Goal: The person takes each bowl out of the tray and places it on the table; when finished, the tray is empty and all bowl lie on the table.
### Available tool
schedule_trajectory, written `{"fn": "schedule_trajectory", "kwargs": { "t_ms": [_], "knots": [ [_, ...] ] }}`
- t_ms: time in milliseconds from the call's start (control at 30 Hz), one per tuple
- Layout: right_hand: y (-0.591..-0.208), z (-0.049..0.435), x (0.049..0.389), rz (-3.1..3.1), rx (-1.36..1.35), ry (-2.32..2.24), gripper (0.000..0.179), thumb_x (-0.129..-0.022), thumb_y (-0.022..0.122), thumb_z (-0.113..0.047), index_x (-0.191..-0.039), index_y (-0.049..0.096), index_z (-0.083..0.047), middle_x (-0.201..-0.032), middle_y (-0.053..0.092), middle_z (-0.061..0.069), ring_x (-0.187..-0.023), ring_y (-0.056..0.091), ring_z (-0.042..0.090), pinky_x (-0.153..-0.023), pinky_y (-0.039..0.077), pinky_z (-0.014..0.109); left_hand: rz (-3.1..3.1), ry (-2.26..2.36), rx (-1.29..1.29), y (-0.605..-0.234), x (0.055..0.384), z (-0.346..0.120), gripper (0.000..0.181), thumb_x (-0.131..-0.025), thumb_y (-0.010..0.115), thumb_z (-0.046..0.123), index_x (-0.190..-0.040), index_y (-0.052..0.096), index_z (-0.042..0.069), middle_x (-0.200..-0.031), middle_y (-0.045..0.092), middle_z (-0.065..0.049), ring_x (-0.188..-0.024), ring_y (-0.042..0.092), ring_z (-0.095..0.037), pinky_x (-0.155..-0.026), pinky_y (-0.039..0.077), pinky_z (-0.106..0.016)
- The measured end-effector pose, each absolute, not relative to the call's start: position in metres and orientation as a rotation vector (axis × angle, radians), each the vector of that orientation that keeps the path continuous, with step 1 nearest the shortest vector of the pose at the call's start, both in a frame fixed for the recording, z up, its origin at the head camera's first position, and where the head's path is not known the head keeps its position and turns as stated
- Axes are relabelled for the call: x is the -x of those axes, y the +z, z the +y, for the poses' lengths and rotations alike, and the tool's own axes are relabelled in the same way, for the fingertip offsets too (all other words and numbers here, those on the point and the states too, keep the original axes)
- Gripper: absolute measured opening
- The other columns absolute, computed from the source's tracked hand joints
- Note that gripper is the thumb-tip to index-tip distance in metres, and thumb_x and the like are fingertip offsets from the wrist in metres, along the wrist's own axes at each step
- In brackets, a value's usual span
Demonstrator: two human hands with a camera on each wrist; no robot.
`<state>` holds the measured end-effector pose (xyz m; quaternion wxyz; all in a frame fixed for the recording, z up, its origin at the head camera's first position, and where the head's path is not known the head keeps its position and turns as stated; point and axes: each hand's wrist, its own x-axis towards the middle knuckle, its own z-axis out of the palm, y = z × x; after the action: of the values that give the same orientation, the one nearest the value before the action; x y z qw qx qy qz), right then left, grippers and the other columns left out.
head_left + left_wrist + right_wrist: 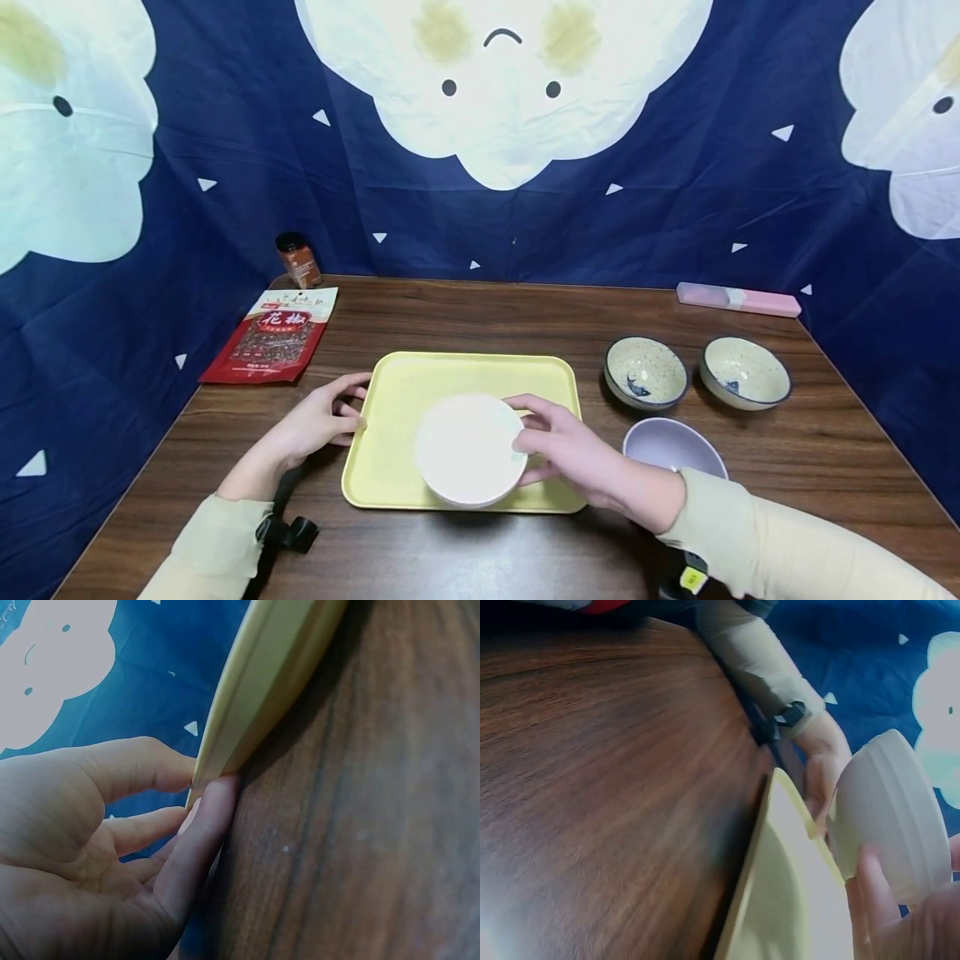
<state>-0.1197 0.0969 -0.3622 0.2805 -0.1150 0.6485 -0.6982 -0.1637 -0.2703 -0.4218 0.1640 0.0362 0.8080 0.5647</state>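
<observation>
A white bowl (468, 450) is over the right-hand part of a yellow tray (405, 367), its inside washed out by glare in the head view. My right hand (566, 450) grips the bowl's right side, thumb at the rim. The right wrist view shows the bowl (892, 817) raised above the tray (795, 862). At the tray's left edge is my left hand (318, 421). In the left wrist view its thumb and forefinger pinch the tray's rim (232, 712), and the other fingers curl beside it.
Two speckled bowls with blue fish, one (647, 373) beside the other (746, 373), stand at the right. A purple bowl (671, 442) is partly hidden by my right forearm. A pink case (738, 300), a red spice packet (273, 337) and a black-lidded jar (300, 262) lie farther back.
</observation>
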Motion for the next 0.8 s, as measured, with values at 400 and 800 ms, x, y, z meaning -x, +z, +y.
{"fn": "schedule_trajectory", "kwargs": {
  "t_ms": [400, 800],
  "knots": [
    [-0.337, 0.159, 0.118, 1.765, 0.345, -1.950, 0.058, -0.092, 0.053, 0.000, -0.146, 0.036, 0.008, -0.118, 0.061, 0.014, -0.092, 0.068, 0.022, -0.076, 0.061, 0.044, 2.299, 1.603, -0.096, -0.422, 0.164, -0.269, 0.075, -0.087, 0.063, -0.008, -0.155, 0.032, -0.002, -0.134, 0.044, -0.027, -0.096, 0.059, -0.028, -0.073, 0.061, -0.043],
    [-0.336, 0.257, 0.112, 1.701, 0.447, -2.121, 0.051, -0.100, 0.038, 0.009, -0.139, 0.058, -0.017, -0.120, 0.065, 0.009, -0.094, 0.072, 0.023, -0.079, 0.061, 0.042, 2.276, 1.599, -0.098, -0.420, 0.168, -0.265, 0.075, -0.089, 0.065, -0.009, -0.156, 0.031, -0.001, -0.135, 0.043, -0.027, -0.095, 0.060, -0.028, -0.074, 0.061, -0.044]
  ]
}}
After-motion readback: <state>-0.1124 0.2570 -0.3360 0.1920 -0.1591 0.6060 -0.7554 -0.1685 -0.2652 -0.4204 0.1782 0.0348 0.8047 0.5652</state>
